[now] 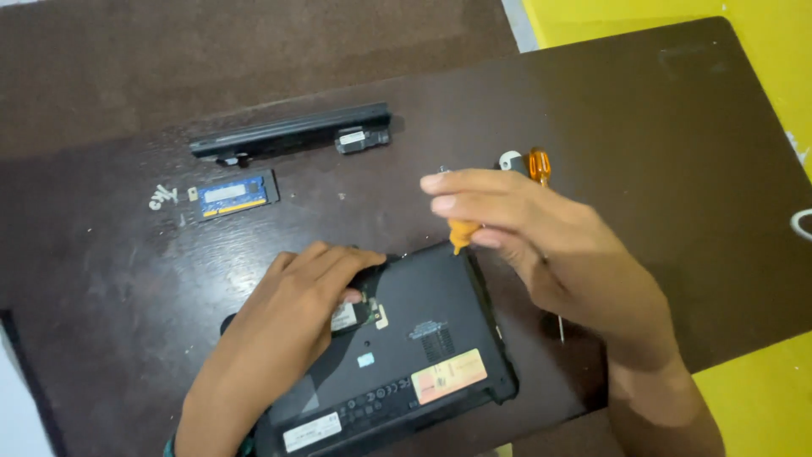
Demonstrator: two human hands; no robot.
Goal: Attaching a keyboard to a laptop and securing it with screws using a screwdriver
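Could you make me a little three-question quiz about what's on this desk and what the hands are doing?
1. True or false: the right hand holds an orange-handled screwdriver.
2. What does the left hand rest on?
A. the long black battery
B. the upturned black laptop
C. the blue memory card
3. Fill in: the small loose screws lie just ____ of the memory card in the picture.

Key: 1 true; 2 B; 3 left.
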